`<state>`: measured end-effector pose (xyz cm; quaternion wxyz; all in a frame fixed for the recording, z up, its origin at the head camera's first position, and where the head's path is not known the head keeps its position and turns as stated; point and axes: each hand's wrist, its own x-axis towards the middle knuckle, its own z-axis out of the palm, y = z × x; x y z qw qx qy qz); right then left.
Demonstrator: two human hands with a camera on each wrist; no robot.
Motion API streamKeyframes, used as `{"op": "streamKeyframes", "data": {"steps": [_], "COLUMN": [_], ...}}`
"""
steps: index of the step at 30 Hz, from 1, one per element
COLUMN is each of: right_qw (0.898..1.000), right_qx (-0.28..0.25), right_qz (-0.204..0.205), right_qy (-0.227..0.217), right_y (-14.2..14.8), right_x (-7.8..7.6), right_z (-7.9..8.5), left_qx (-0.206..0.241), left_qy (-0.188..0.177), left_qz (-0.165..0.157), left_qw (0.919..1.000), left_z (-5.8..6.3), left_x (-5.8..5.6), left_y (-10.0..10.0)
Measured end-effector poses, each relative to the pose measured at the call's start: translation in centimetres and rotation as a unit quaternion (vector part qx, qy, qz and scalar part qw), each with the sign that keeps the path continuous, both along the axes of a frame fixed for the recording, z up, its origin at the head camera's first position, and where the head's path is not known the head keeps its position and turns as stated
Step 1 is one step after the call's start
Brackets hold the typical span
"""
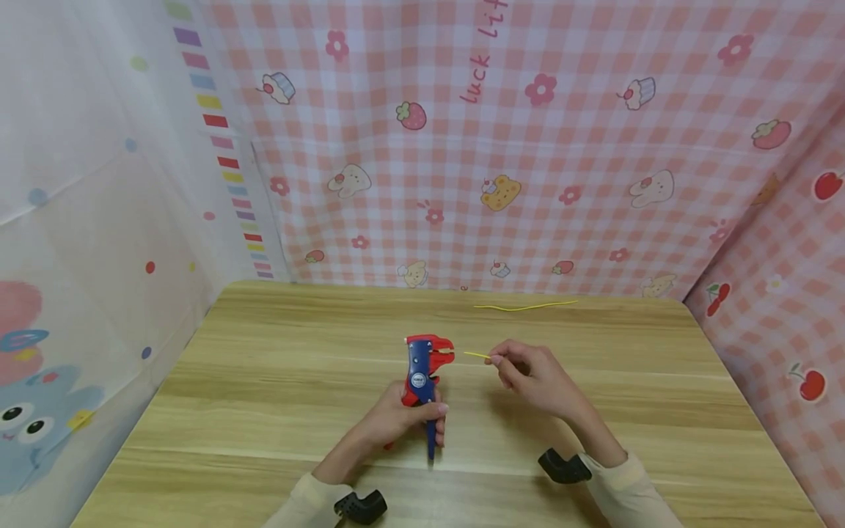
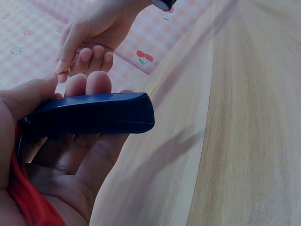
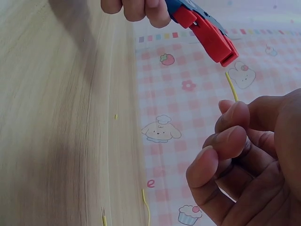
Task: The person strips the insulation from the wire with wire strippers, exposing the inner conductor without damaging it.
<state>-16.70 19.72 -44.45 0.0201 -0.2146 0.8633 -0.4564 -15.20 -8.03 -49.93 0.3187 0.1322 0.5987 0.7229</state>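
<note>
My left hand (image 1: pixel 389 418) grips the handles of a wire stripper (image 1: pixel 417 359), with a blue body and red jaws, held up above the table. Its jaws face right, with a slot between them. Between thumb and forefinger, my right hand (image 1: pixel 538 375) pinches a short yellow wire (image 1: pixel 474 354). The wire's free end points left at the jaws, a small gap short of them; the right wrist view shows that end (image 3: pixel 230 84) apart from the red tips. In the left wrist view the blue handle (image 2: pixel 89 113) lies across the left fingers, above a red one (image 2: pixel 35 202).
Another yellow wire (image 1: pixel 526 306) lies along the back of the wooden table (image 1: pixel 277 367). A tiny yellow bit (image 3: pixel 116 117) and a wire end with a thin bare tip (image 3: pixel 104 220) show in the right wrist view. A pink checked cloth (image 1: pixel 449 161) hangs behind the table.
</note>
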Motion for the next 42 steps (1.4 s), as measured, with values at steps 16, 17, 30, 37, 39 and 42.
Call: {"op": "streamKeyframes", "data": {"steps": [16, 17, 30, 37, 39, 42], "right_qw": [1.000, 1.000, 1.000, 1.000, 0.999, 0.999], "right_qx": [0.006, 0.006, 0.006, 0.006, 0.008, 0.011], "right_qz": [0.007, 0.008, 0.021, 0.023, 0.023, 0.024], "right_qy": [0.012, 0.012, 0.014, 0.018, 0.021, 0.027], "right_y": [-0.5, -0.5, -0.8, -0.9, -0.9, -0.9], "right_x": [0.5, 0.5, 0.7, 0.7, 0.7, 0.8], "right_z": [0.4, 0.4, 0.5, 0.4, 0.4, 0.4], "left_qx": [-0.001, 0.000, -0.004, 0.000, 0.003, 0.005], "left_qy": [0.003, 0.004, 0.013, 0.011, 0.009, 0.008], "left_qz": [-0.005, -0.006, -0.013, -0.020, -0.021, -0.022], "left_qw": [1.0000, 1.0000, 0.9998, 0.9997, 0.9997, 0.9997], "left_z": [0.0, 0.0, 0.1, 0.0, -0.1, -0.1], "left_x": [0.6, 0.6, 0.8, 0.9, 0.9, 1.0], "left_y": [0.8, 0.9, 1.1, 1.2, 1.2, 1.2]}}
